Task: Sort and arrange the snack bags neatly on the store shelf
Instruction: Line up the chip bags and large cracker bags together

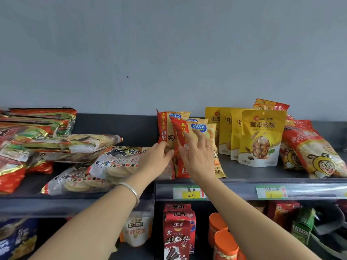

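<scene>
Two hands: right hand (197, 156) spread flat on chip bag (200, 129); left hand (155, 156) at its edge, grip unclear.
Chip bag axis: upright, at shelf (244, 172) front edge.
Room: grey wall (169, 53).

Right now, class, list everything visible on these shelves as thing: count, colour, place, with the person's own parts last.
chip bags: three, red-yellow, upright, top shelf centre
walnut pouches: four, yellow, right of chips
bee-print bags: several, red, far right
cracker bags: several, clear-red, lying left
price tags: two, green-yellow, shelf edge
red cartons: several, lower shelf
orange-lidded tubs: two, lower shelf
bracelet: one, silver, left wrist
left hand: touching chip bags' left side
right hand: fingers flat on front chip bag
</scene>
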`<state>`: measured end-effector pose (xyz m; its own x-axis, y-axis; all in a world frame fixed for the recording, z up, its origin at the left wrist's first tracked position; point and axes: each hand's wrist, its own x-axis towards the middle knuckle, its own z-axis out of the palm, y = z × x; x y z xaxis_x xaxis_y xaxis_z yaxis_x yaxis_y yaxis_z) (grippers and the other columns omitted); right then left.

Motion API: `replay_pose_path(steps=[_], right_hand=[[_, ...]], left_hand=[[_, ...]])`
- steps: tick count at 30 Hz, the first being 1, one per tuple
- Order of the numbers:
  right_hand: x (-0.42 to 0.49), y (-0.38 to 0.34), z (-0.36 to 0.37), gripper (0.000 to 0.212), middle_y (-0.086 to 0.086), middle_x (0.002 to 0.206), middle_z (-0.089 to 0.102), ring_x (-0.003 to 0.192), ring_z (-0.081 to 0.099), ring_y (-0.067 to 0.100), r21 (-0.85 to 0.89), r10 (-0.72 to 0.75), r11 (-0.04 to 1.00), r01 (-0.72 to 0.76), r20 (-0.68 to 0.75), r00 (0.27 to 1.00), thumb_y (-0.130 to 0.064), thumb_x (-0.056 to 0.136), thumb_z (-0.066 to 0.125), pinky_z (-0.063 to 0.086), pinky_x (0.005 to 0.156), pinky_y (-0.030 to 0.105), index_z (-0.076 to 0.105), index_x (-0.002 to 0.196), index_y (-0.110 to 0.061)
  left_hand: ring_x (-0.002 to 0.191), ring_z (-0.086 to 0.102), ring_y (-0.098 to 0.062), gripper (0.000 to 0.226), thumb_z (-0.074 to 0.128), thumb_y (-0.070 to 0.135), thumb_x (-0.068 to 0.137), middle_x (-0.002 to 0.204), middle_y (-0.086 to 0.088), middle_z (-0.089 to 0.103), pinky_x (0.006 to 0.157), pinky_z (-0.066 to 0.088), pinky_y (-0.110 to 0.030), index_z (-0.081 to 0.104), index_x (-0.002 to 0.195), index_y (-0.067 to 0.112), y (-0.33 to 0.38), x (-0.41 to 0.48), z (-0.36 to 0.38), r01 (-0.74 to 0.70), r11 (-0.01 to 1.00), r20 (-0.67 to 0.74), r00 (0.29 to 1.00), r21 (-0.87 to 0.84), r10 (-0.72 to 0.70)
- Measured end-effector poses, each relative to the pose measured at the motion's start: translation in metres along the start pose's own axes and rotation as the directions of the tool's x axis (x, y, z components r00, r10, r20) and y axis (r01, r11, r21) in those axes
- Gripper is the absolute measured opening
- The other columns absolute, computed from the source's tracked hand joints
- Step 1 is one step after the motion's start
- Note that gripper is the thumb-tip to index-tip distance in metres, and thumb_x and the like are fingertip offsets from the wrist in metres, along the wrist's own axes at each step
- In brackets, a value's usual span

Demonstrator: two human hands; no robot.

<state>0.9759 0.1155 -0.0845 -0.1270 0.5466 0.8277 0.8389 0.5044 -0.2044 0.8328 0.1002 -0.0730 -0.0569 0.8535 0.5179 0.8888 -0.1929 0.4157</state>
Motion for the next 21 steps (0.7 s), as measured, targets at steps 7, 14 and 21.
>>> replay_pose_path(steps=[7, 14, 21], right_hand=[[0.011, -0.06, 0.034, 0.038, 0.011, 0.139, 0.047, 0.124, 0.047, 0.032, 0.1, -0.305, 0.952, 0.288, 0.261, 0.916, -0.029, 0.097, 0.048, 0.046, 0.096, 0.043, 0.055, 0.131, -0.015], [0.028, -0.116, 0.067, 0.045, 0.008, 0.136, 0.05, 0.123, 0.048, 0.03, 0.017, -0.112, 0.991, 0.13, 0.63, 0.769, -0.046, 0.098, 0.036, 0.044, 0.095, 0.044, 0.051, 0.133, -0.022], [0.042, -0.155, 0.081, 0.051, -0.001, 0.097, 0.063, 0.089, 0.058, 0.018, 0.035, -0.088, 0.995, 0.093, 0.745, 0.661, -0.061, 0.094, 0.035, 0.049, 0.077, 0.037, 0.063, 0.1, -0.019]], left_hand=[[0.103, 0.056, -0.025, 0.025, 0.042, 0.027, 0.093, 0.114, -0.001, 0.058, 0.077, 0.043, -0.035, 0.058, 0.112, 0.022, -0.056, -0.007, -0.039, -0.065, 0.951, -0.001, 0.998, 0.302, 0.068], [0.121, 0.045, -0.015, 0.023, 0.046, 0.035, 0.094, 0.125, 0.009, 0.054, 0.103, 0.029, -0.038, 0.059, 0.113, 0.032, -0.13, -0.007, -0.097, -0.101, 0.908, -0.095, 0.984, 0.406, 0.152], [0.135, 0.033, -0.017, 0.051, 0.049, 0.051, 0.09, 0.142, 0.008, 0.04, 0.11, 0.023, -0.04, 0.037, 0.138, 0.037, -0.192, -0.004, -0.129, -0.088, 0.89, -0.024, 0.994, 0.447, 0.111]])
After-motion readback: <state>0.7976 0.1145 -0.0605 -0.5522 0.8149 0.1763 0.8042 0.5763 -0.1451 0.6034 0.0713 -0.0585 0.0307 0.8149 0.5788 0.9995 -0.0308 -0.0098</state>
